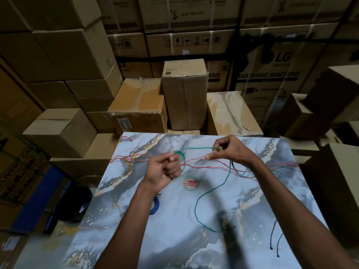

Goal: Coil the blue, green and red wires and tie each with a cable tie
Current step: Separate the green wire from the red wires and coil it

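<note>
Two hands in view over the marble-patterned surface [174, 239]. Left hand [163, 169]: fingers curled tight around a small loop of the thin green wire [196, 206], just above and left of the round red-and-green label disc [190, 183]. Right hand [229, 150]: thumb and fingertip pinch the same green wire up and right of the disc, a straight run stretched between both hands.

Count:
- green wire: 1, the rest trails from the right hand down right of the disc to a free end low on the surface.
- thin red wire [204, 166]: several strands cross side to side just above the disc; exact strand count unclear, could be one wire doubled back.
- coiled blue wire [156, 204]: 1, below-left of the disc.
- dark thin wires [274, 235]: 2 ends visible far lower right of the disc; colour hard to tell.

Hidden/unclear: blue coil mostly behind the left forearm. Dark blurred streak below-right of the disc, can't identify. Red ends run off both surface edges. Stacked cardboard boxes [184, 98] behind the surface.
</note>
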